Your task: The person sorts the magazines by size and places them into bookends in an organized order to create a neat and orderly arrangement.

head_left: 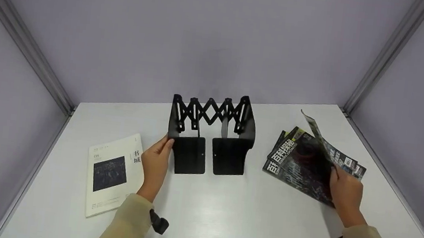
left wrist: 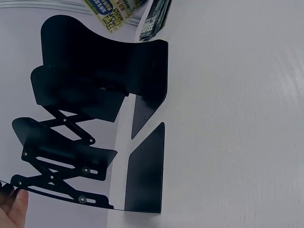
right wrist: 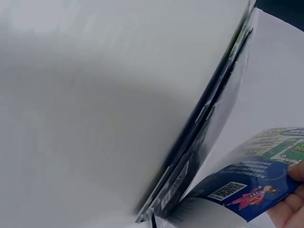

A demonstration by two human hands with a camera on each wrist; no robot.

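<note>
Both my forearms, in loose beige sleeves [head_left: 128,220], enter from the lower edge and slant inward; my left hand [head_left: 155,159] reaches up to the near left side of a black, accordion-like metal bookstand [head_left: 228,157], thumb and fingers pinching the edge of its outer plate; my right hand [head_left: 347,190], well apart on the other side, pinches a glossy, curved printed magazine piece [right wrist: 247,183] between thumb and fingers, raising it at a slant; whether this is a cover or a whole issue I cannot tell.

The bookstand stands upright on a smooth white tabletop [head_left: 225,219], between the reading matter on either side; its back is a zigzag lattice of crossed, riveted bars with slotted uprights; its upright plates are thin, matt and curved along the edge; two flat, round-cornered base plates lie in front, a narrow gap between them.

The raised piece shows a deep blue printed face with a square code and a cartoon figure in pink, its surface bowed by my grip; beneath it, a fanned stack of dark glossy magazines [head_left: 300,163] with white lettering lies to the right of the bookstand; to the left lies a cream paperback book [head_left: 110,175] with a dark picture on its cover, partly overlapped by my left hand and sleeve.
</note>
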